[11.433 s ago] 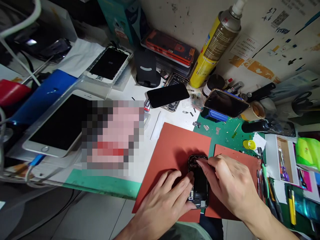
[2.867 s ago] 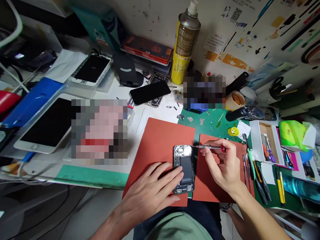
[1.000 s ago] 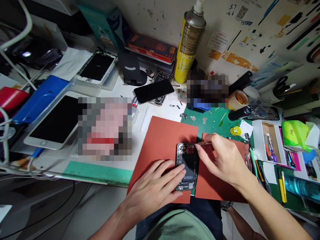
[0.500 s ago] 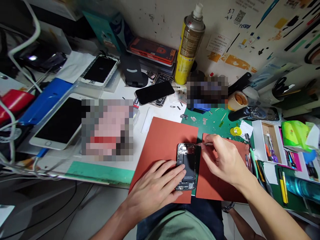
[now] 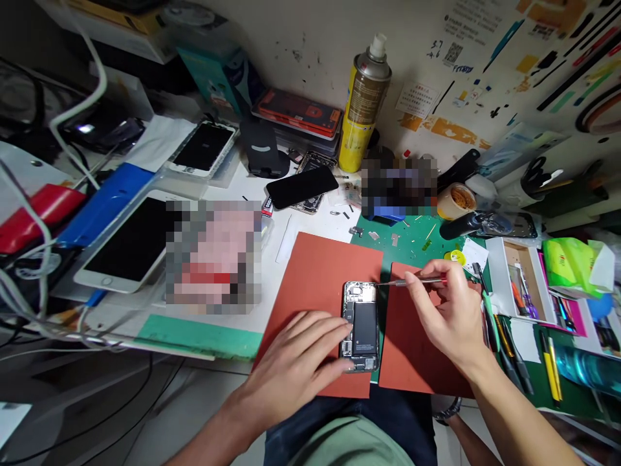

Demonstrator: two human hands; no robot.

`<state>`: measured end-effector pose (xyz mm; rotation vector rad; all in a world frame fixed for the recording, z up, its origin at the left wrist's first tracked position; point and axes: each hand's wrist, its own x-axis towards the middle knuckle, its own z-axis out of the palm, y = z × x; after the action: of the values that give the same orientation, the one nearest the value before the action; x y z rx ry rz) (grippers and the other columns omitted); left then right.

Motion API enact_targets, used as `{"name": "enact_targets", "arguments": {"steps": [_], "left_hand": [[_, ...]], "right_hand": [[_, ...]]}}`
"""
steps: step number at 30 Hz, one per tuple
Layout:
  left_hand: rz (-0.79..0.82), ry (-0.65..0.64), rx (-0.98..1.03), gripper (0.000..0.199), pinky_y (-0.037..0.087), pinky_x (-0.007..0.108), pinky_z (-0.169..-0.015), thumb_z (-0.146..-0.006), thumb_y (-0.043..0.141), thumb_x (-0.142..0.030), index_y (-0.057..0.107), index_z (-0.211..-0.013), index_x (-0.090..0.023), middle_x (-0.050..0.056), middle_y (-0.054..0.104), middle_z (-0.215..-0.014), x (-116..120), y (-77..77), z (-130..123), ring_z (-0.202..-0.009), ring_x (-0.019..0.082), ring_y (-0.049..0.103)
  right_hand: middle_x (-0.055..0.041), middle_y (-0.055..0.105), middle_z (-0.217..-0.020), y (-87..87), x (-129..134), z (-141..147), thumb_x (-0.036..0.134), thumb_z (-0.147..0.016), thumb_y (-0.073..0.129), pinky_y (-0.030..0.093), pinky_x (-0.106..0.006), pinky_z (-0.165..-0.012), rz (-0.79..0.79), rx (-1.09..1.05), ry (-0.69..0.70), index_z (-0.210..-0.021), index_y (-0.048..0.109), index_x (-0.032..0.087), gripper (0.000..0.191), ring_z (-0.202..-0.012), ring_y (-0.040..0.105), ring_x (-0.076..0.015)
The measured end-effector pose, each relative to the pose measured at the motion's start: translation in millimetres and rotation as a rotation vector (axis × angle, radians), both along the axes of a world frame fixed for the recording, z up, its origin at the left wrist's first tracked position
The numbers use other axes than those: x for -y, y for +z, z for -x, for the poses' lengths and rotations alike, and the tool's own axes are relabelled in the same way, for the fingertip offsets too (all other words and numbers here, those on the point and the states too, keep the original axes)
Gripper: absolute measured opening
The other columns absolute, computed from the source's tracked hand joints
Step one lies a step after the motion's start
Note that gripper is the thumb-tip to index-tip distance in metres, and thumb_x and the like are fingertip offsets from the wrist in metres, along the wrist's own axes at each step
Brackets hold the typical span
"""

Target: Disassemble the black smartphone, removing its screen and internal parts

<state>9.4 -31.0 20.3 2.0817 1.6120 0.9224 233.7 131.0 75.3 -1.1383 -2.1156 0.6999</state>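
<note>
An opened phone [image 5: 365,323] with its black battery and inner parts showing lies on the left red-brown mat [image 5: 317,272], near its right edge. My left hand [image 5: 303,356] lies palm down from the left, fingers stretched out, its fingertips on the phone's left side. In my right hand [image 5: 446,307] a thin screwdriver [image 5: 402,282] with a reddish handle is pinched, held almost level above the right mat [image 5: 407,349]. The tool's tip reaches the top right corner of the phone; whether it touches a part there is too small to tell.
Behind the mats stand a yellow spray can [image 5: 363,103] and a black phone screen [image 5: 301,186]. A white phone [image 5: 129,243] lies at the left. At the right are a white tool box [image 5: 521,278] and several pens.
My left fingers have drawn back slightly from the battery. My right hand has moved right and opened up around the screwdriver, showing more of it. The camera view has shifted a little.
</note>
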Motion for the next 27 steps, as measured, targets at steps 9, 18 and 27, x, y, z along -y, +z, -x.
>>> {"name": "enact_targets", "arguments": {"steps": [9,18,27], "left_hand": [[0.140,0.201,0.225,0.011,0.057,0.029,-0.074,-0.109,0.062,-0.027,0.071,-0.114,-0.024,0.000,0.077,-0.105,-56,21.0,-6,-0.083,0.015,0.071],[0.127,0.140,0.101,0.022,0.056,0.031,-0.079,-0.113,0.052,-0.026,0.071,-0.103,-0.022,0.000,0.077,-0.098,-77,15.2,13,-0.089,0.017,0.073],[0.165,0.195,-0.078,0.028,0.053,0.035,-0.074,-0.111,0.054,-0.028,0.081,-0.113,-0.022,0.007,0.077,-0.108,-125,-5.6,39,-0.088,0.021,0.071]], "right_hand": [[0.0071,0.065,-0.069,-17.1,12,7,0.039,-0.095,0.084,0.048,-0.023,-0.050,0.602,-0.617,-0.145,-0.097,0.055,0.026,0.031,-0.055,0.062,-0.0117],[0.0069,0.063,-0.067,-20.6,15,8,0.045,-0.094,0.084,0.051,-0.025,-0.052,0.569,-0.603,-0.205,-0.099,0.054,0.025,0.036,-0.054,0.061,-0.0130],[0.0082,0.061,-0.063,-27.3,27,-18,0.043,-0.094,0.085,0.053,-0.026,-0.051,0.487,-0.552,-0.268,-0.097,0.056,0.026,0.034,-0.053,0.063,-0.0143]]}}
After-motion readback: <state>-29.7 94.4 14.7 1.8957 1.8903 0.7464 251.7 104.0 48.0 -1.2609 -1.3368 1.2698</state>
